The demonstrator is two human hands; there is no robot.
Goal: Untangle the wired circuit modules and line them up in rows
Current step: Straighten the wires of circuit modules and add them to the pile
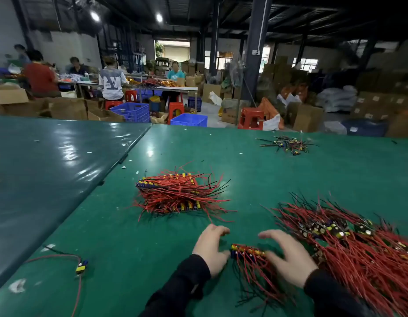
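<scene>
On the green bench (120,236), both hands hover with fingers spread, left hand (211,249) and right hand (287,255) flanking a short row of red-wired circuit modules (248,251), each grip wide, holding nothing; blue crates (129,112) behind, contents unclear.

A short row of modules (248,250) lay at the near edge, yellow and blue parts side by side, red and black leads trailing toward the person. A stacked batch (175,193) sat mid-table: modules lined up along its near and far edges, red leads crossing between and fanning out right. A large tangled heap (349,239) of red-wired modules lay at right, unsorted. One loose module (81,267) lay near left, leads curving away. A small dark-wired cluster (287,144) lay far right.
</scene>
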